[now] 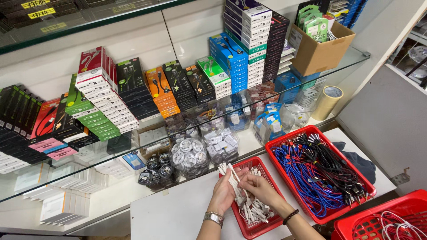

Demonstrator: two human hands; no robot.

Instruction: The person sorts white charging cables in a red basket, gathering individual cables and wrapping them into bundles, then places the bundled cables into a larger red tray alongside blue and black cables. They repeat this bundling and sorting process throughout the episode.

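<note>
You worked at a white counter [178, 213] whose front edge ran off the bottom of the view, with bare surface open to the left of your hands. To your right the room was tight: the small red basket [267, 224] under your hands sat just beside a larger red basket [278, 149] filled with blue and black cables [311, 173], and a third red basket [356, 229] with white cables showed at the lower right corner. A dark cloth [362, 162] lay behind the larger basket. Beyond the counter's far edge a glass shelf [356, 55] carried rows of stacked coloured boxes [102, 98], a cardboard box [318, 51] and, below it, a roll of tape [329, 100].

Your left hand [224, 193], wearing a metal watch [214, 218], was curled with its fingers closed around a bundle of white cables [233, 178], whose ends fanned out above your thumb. Your right hand [260, 186], with a dark bead bracelet [290, 216] at the wrist, had its fingers narrowed to a pinch on the same bundle, touching it just below your left fingers.

The white cables you held stood roughly upright over the small basket's back half. They looked short, thin and pale, with blocky plugs at the ends. More of the same kind lay loose and tangled in the basket beneath your wrists.
</note>
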